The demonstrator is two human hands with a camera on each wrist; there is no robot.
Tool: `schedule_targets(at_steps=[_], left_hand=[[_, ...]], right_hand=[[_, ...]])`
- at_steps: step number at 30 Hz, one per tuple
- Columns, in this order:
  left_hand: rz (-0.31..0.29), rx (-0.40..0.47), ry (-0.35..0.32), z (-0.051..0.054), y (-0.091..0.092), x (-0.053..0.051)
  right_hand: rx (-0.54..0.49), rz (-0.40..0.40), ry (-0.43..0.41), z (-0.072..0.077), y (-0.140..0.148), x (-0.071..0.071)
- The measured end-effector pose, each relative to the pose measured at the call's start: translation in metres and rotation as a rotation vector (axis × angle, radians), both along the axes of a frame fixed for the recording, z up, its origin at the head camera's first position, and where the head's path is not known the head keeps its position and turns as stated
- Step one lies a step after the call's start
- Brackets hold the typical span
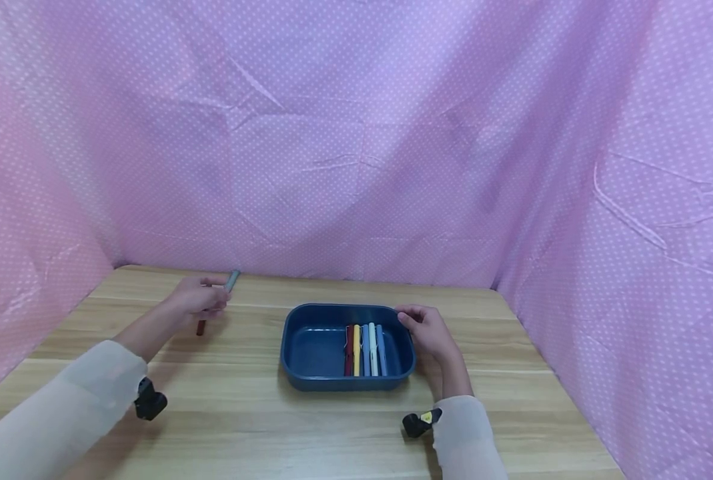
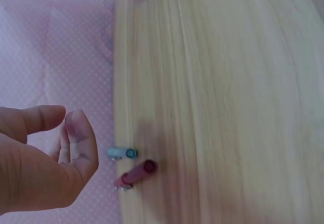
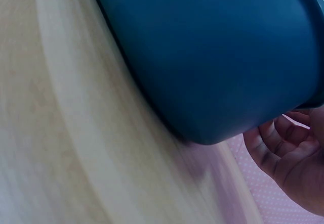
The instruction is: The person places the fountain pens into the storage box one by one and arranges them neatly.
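Observation:
My left hand [image 1: 200,298] hovers over two pens near the table's back left edge, its fingers loosely bent. One is a pale grey-green pen [image 1: 232,280]; the other is a dark red pen [image 1: 201,328], partly hidden under the hand. In the left wrist view, thumb and fingers hold nothing, and both the green pen [image 2: 121,152] and the red pen [image 2: 135,174] lie apart from them. At the table's middle, my right hand [image 1: 428,329] grips the back right corner of a dark blue box [image 1: 314,353], thumb at the rim and fingers outside.
Inside the box's right half several pens lie side by side: a dark red pen [image 1: 349,350], a yellow pen [image 1: 357,350], and blue and pale ones. Pink dotted cloth [image 1: 356,167] hangs behind and beside the wooden table [image 1: 242,427].

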State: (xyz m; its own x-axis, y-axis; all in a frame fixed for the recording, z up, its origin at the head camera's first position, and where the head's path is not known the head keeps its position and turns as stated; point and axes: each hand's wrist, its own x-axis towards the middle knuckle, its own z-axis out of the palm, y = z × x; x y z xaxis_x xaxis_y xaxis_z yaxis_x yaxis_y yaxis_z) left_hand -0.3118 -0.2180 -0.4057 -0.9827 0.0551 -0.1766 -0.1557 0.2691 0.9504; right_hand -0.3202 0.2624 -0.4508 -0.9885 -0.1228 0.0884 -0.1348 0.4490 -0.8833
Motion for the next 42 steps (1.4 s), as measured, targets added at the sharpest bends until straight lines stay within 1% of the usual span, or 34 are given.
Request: schedule_targets(at_steps=[7,10,13,16,19,22,26,30,36,39,42], left_hand=[[0.021,0.023,-0.039,-0.005,-0.01,-0.001],[0.039,0.032,-0.055,-0.007,-0.014,-0.001],[0.053,0.027,-0.071,-0.011,-0.019,-0.001],[0.055,0.018,-0.082,-0.014,-0.023,-0.001],[0.062,0.007,-0.08,-0.018,-0.027,-0.001],[0.09,-0.018,-0.066,-0.021,-0.031,-0.002],[0.135,-0.086,-0.041,-0.025,-0.037,-0.005],[0.147,-0.135,-0.022,-0.031,-0.044,-0.01],[0.115,-0.192,-0.035,-0.04,-0.054,-0.016],[0.097,-0.226,-0.026,-0.04,-0.052,-0.015],[0.1,-0.265,-0.014,-0.04,-0.048,-0.015]], right_hand=[[-0.008,-0.001,-0.006,0.0,0.001,0.0],[-0.006,-0.004,-0.01,0.0,0.001,0.0],[-0.009,-0.009,-0.017,0.0,0.001,0.001],[-0.01,-0.012,-0.019,0.0,0.0,0.001],[-0.012,-0.015,-0.021,0.0,0.0,0.001],[-0.012,-0.013,-0.022,0.0,0.0,0.001],[-0.011,-0.006,-0.017,0.0,0.0,0.0],[-0.011,-0.006,-0.02,0.0,0.001,-0.001],[-0.008,-0.004,-0.021,0.0,0.0,0.001],[-0.012,-0.004,-0.021,0.001,0.0,0.001],[-0.013,-0.007,-0.02,0.001,0.0,0.0]])
